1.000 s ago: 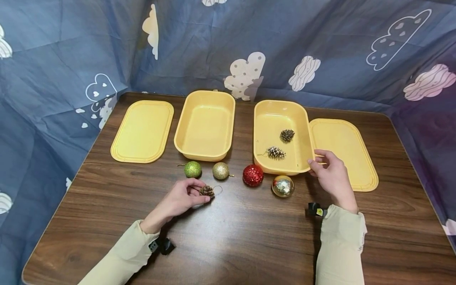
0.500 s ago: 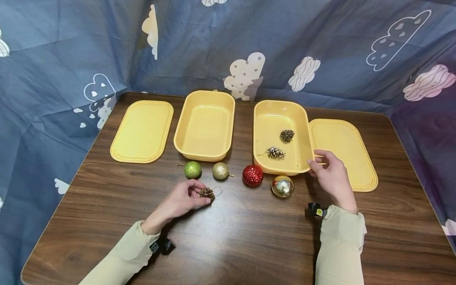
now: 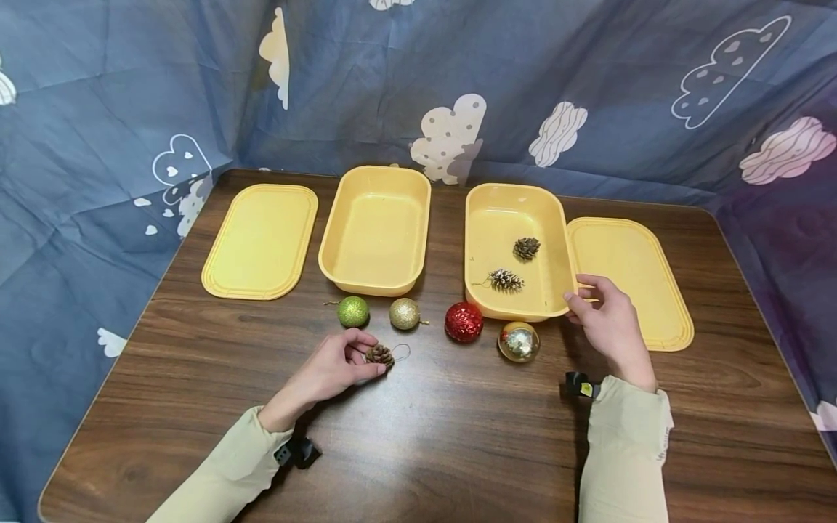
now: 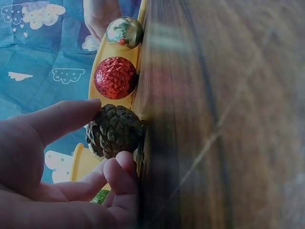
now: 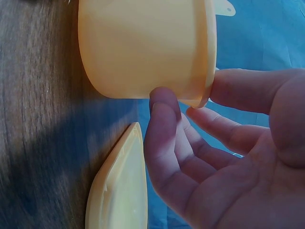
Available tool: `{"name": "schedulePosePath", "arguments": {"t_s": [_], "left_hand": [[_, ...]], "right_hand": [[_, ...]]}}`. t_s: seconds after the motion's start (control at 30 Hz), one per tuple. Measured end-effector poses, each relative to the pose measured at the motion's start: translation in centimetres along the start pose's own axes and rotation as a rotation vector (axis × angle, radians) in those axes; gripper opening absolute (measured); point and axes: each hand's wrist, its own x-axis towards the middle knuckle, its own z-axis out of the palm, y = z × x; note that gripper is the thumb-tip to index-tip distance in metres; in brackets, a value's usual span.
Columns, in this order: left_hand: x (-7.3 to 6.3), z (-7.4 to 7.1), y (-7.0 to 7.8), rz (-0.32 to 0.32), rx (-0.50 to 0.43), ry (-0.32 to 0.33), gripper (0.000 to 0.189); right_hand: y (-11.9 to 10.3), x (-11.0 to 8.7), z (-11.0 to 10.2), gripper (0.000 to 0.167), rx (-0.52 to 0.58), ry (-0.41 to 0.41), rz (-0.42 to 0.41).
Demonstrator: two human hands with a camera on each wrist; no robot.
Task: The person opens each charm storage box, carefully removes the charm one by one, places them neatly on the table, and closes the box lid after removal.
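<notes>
My left hand (image 3: 330, 369) pinches a brown pine cone (image 3: 380, 356) between thumb and fingers, low at the table, its thin wire loop (image 3: 402, 351) sticking out to the right. In the left wrist view the thumb lies on one side of the pine cone (image 4: 115, 131) and the fingertips on the other. My right hand (image 3: 611, 327) grips the near right corner of the right yellow container (image 3: 469, 250); in the right wrist view the thumb is on its rim (image 5: 209, 57) with the fingers curled beneath. Inside lie a dark pine cone (image 3: 526, 248) and a white-tipped pine cone (image 3: 506, 280).
The left yellow container (image 3: 374, 280) stands with nothing inside. In front are green (image 3: 353, 311), pale gold (image 3: 405, 314), red (image 3: 464, 322) and shiny gold (image 3: 519, 342) ball ornaments. Flat yellow lids lie at left (image 3: 260, 243) and right (image 3: 631, 276). A cloud-print curtain (image 3: 366, 87) hangs behind.
Both hands stay in almost the same places. The pine cone shifted very slightly in the left hand's grasp, and its wire loop turned a little. Containers and balls are unmoved.
</notes>
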Motion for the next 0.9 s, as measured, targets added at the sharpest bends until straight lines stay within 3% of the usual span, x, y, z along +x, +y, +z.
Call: {"name": "schedulePosePath", "arguments": {"t_s": [0.73,0.9], "left_hand": [[-0.16,-0.02,0.08,0.004,0.001,0.003,0.046],[-0.43,-0.18,0.32,0.028,0.045,0.025,0.048]], "right_hand": [[0.05,-0.03,0.00,0.050,0.005,0.001,0.004],[0.03,0.02,0.02,0.050,0.003,-0.001,0.008]]}}
